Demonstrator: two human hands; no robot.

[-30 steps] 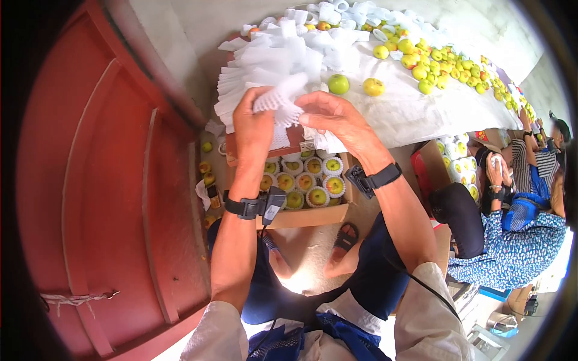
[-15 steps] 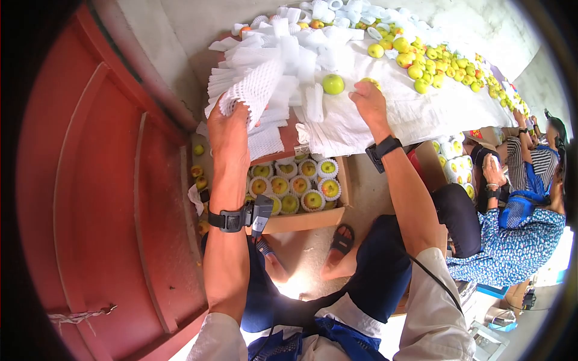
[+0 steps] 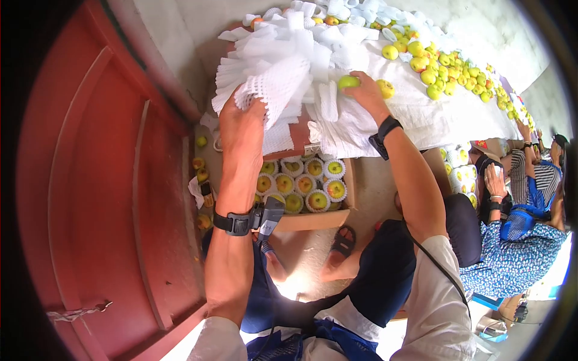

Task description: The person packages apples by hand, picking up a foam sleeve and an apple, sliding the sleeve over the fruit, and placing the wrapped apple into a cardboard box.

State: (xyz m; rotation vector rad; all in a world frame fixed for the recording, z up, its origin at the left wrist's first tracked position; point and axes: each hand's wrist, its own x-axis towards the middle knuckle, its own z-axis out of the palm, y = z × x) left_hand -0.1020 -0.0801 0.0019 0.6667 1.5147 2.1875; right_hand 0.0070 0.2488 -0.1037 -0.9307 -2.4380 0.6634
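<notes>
Left hand (image 3: 241, 123) clenched around white foam net (image 3: 274, 90) at its 1 o'clock | right hand (image 3: 366, 91) grasping green apple (image 3: 346, 81) on counter (image 3: 433, 120)

A white foam net (image 3: 274, 90) (ribbed mesh, fanned wide at its far end) is pinched in the left hand (image 3: 241, 123). A round green apple (image 3: 347, 82) lies on the white cloth (image 3: 415, 114), half covered by the right hand (image 3: 368, 91) gripping it.

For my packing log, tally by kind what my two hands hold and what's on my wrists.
Apple: 1, in right hand
Foam net: 1, in left hand
Wristbands: 2
Total: 4
</notes>
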